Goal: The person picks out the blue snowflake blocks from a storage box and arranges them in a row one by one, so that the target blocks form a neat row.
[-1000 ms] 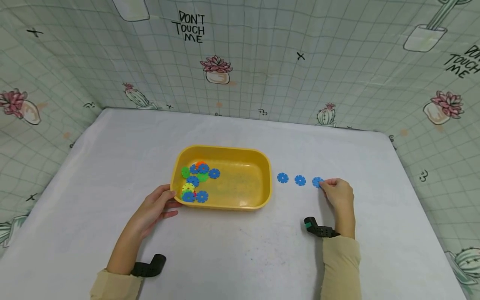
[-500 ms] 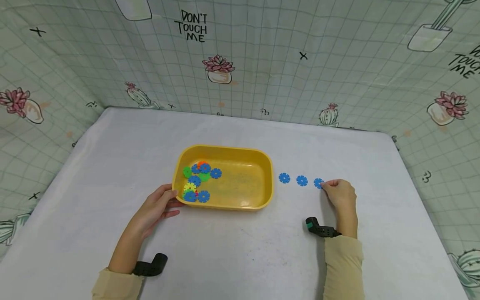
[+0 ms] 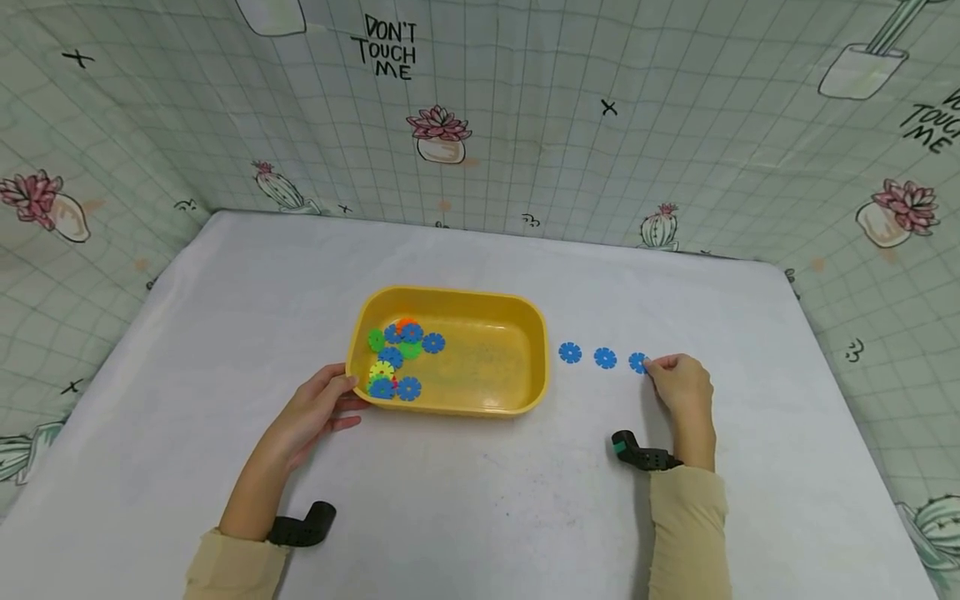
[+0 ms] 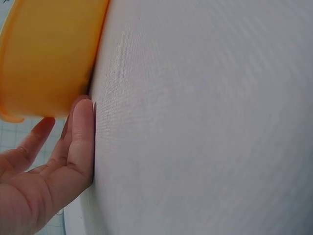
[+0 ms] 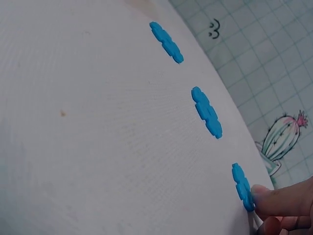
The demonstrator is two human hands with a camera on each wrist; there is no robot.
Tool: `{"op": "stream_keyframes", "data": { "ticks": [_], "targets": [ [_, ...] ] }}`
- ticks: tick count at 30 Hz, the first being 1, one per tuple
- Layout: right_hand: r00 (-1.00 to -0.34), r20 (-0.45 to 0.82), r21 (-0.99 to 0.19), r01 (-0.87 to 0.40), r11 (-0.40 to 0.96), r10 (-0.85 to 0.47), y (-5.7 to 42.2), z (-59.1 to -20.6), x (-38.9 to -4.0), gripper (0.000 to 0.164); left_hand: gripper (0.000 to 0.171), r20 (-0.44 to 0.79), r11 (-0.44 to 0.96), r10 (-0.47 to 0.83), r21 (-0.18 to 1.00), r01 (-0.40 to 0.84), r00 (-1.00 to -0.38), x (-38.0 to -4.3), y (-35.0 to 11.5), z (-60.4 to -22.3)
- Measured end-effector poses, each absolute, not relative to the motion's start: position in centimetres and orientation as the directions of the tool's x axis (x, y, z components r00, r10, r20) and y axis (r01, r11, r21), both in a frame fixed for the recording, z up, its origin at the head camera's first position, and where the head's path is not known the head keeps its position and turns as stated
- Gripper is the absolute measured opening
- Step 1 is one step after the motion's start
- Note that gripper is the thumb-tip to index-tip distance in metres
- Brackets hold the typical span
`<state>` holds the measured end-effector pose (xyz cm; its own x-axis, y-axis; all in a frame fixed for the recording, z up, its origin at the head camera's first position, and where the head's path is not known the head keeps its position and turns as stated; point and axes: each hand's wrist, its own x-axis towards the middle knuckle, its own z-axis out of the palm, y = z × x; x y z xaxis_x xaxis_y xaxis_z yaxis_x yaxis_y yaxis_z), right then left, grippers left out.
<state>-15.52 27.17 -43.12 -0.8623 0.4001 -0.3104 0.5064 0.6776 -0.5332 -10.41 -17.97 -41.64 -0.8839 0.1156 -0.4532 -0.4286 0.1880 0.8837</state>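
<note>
Blue disc (image 5: 241,183), edge in right grip (image 3: 681,387)

One yellow tray (image 3: 495,367) is shown on one white-covered table (image 3: 480,500). Nine blue discs (image 3: 605,358) can be counted: three are set in a row on the table and six are seen in the tray. Also in the tray, three green discs (image 3: 377,340) can be made out, one of them mostly covered, along with one yellow disc (image 3: 382,369), one orange disc (image 3: 407,321) and one red bit (image 3: 395,382); pieces hidden beneath cannot be counted. One left hand (image 3: 306,412), one right hand (image 3: 681,387), two tan sleeves (image 3: 236,568) and two black wrist devices (image 3: 303,529) are shown.
</note>
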Motion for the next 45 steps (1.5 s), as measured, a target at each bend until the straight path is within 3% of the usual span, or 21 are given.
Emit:
{"op": "stream_keyframes", "data": {
  "ticks": [9,13,20,32,45],
  "targets": [
    [-0.88,-0.291,-0.657,0.47,0.59,0.376,26.2,-41.5,-14.2,0.043,0.049,-0.459,0.192,0.125,0.881,-0.432,-0.88,-10.5,-17.8,-41.6],
    [-0.934,-0.202,-0.707,0.347,0.617,0.294,24.1,-40.0,-13.6,0.039,0.05,-0.451,0.195,0.117,0.884,-0.425,-0.885,-10.4,-17.9,-41.6],
    [-0.999,-0.047,-0.785,0.051,0.618,0.022,18.7,-38.3,-12.5,0.026,0.05,-0.451,0.2,0.118,0.883,-0.424,-0.885,-10.4,-17.9,-41.6],
    [-0.975,0.027,-0.829,-0.145,0.539,-0.221,11.2,-38.1,-11.5,0.013,0.05,-0.445,0.194,0.115,0.887,-0.419,-0.888,-10.4,-17.9,-41.6],
    [-0.917,-0.001,-0.839,-0.217,0.499,-0.399,6.5,-39.9,-12.8,0.022,0.05,-0.441,0.195,0.125,0.889,-0.414,-0.889,-10.4,-17.9,-41.5]
  ]
}}
